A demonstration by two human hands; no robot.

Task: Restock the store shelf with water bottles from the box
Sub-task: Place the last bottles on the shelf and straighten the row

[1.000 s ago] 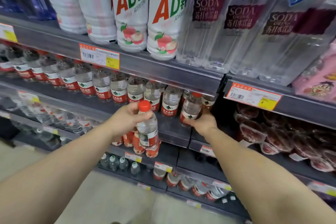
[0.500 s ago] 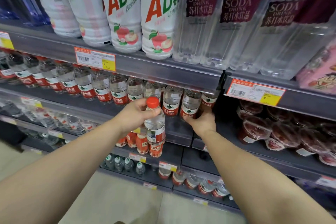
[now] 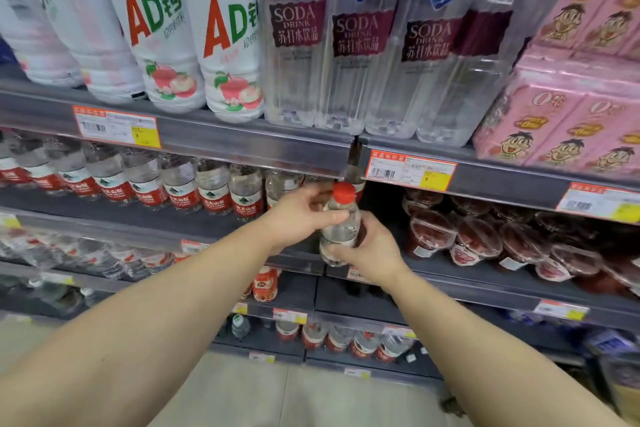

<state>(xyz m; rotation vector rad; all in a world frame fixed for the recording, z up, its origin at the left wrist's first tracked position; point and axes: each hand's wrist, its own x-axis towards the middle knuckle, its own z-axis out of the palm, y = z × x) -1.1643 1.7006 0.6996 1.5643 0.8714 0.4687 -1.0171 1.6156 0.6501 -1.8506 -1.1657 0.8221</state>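
Your left hand (image 3: 298,215) grips the neck and your right hand (image 3: 372,251) wraps the base of one upright red-capped water bottle (image 3: 341,225), held at the shelf (image 3: 207,218) edge. Beyond it stands the row of shelved bottles (image 3: 180,184).

Pale tiled floor (image 3: 311,399) below grey metal shelving tiers. Orange-yellow price tags (image 3: 411,173) clipped along shelf edges. Even, soft indoor light.
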